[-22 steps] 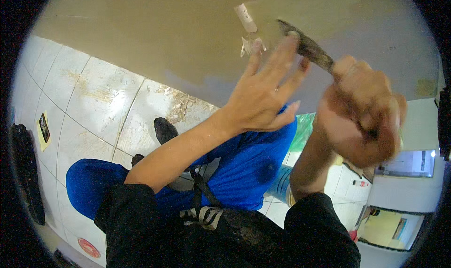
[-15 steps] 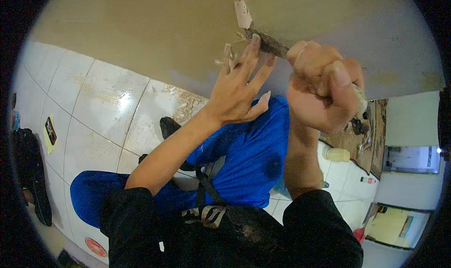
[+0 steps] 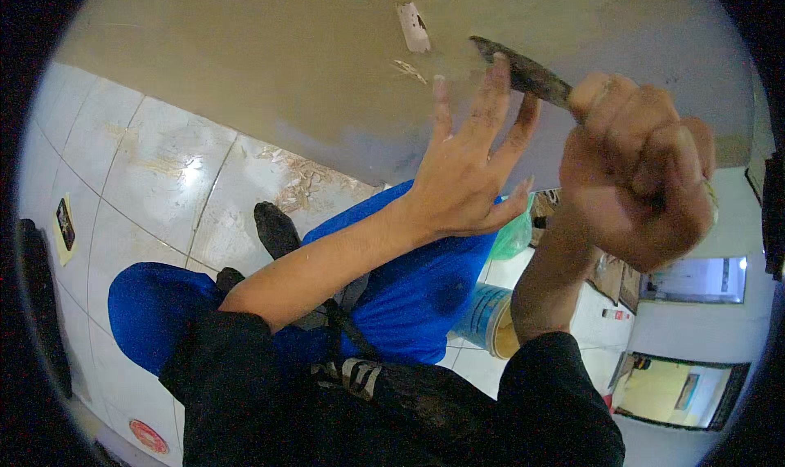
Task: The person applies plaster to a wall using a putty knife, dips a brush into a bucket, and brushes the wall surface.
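My right hand is closed in a fist around the handle of a knife with a dark, worn blade. The blade points up and left, alongside a tan panel or wall surface. My left hand is open with its fingers spread; a fingertip rests on the blade. Left of the blade tip, a pale bare patch with dark specks shows in the tan surface. Below that patch, a few thin peeled strips cling or hang. Most of the handle is hidden inside my right fist.
Shavings and flakes litter the white tiled floor below the panel. A blue bucket stands beside my blue-clad knee, near a green plastic bag. A dark phone-like object on yellow paper lies at far left.
Both hands and the knife have moved right in the picture. The blade, which was at the lower end of the pale patch, is now apart from it. The head view has shifted too.
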Demonstrator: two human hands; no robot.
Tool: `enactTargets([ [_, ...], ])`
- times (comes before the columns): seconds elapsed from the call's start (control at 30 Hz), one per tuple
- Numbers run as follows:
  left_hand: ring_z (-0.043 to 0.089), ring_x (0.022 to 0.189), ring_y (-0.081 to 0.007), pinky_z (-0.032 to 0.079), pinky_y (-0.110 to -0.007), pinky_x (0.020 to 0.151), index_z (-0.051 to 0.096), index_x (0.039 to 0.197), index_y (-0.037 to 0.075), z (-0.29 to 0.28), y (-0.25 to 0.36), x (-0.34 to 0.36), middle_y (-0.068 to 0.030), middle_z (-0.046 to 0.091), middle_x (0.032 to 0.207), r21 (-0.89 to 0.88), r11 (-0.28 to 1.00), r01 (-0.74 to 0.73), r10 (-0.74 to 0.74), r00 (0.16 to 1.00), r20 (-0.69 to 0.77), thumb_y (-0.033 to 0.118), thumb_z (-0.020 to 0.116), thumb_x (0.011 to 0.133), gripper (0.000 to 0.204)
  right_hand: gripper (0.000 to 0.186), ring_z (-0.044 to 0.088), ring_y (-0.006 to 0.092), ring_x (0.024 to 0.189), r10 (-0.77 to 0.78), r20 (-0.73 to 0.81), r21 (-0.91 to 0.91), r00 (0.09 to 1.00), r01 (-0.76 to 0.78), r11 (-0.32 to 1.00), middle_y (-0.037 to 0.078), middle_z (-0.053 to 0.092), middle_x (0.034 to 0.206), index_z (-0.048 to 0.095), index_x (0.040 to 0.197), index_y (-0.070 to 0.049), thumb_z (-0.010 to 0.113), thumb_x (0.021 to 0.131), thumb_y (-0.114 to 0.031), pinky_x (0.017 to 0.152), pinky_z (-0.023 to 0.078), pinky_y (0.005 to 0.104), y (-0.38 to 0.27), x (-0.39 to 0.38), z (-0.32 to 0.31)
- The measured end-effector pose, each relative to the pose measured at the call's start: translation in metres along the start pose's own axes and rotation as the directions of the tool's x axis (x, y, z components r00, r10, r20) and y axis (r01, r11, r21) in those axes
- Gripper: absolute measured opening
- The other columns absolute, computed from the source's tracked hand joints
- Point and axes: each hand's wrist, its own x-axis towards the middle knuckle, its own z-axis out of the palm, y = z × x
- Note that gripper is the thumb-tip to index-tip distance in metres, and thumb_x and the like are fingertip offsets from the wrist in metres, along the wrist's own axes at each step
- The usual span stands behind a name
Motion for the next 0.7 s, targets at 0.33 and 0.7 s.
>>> enactTargets([
  [0.33,0.019,0.146,-0.0498,0.011,-0.071,0.112,0.035,0.15,0.0,0.004,-0.04,-0.05,-0.0398,0.015,0.154,0.036,0.998,0.049,-0.051,0.997,0.057,0.036,0.065,0.081,0.084,0.017,0.031,0.0166,0.053,0.038,-0.166,-0.23,0.985,-0.076,0.97,0.005,0.037,0.059,0.04,0.072,-0.008,0.044,0.088,-0.011,0.055,0.031,0.0377,0.043,-0.042,0.022],
  [0.7,0.031,0.144,-0.0412,0.011,-0.072,0.111,0.035,0.15,0.005,-0.009,-0.002,0.012,-0.0327,0.019,0.157,-0.05,0.994,-0.102,0.097,0.992,-0.08,0.034,0.063,0.08,0.082,0.023,0.025,0.0143,0.054,-0.047,-0.075,-0.126,0.996,0.037,0.991,0.002,0.032,0.059,0.035,0.067,-0.012,0.042,0.088,-0.02,0.058,0.026,0.0362,-0.013,0.007,0.005],
])
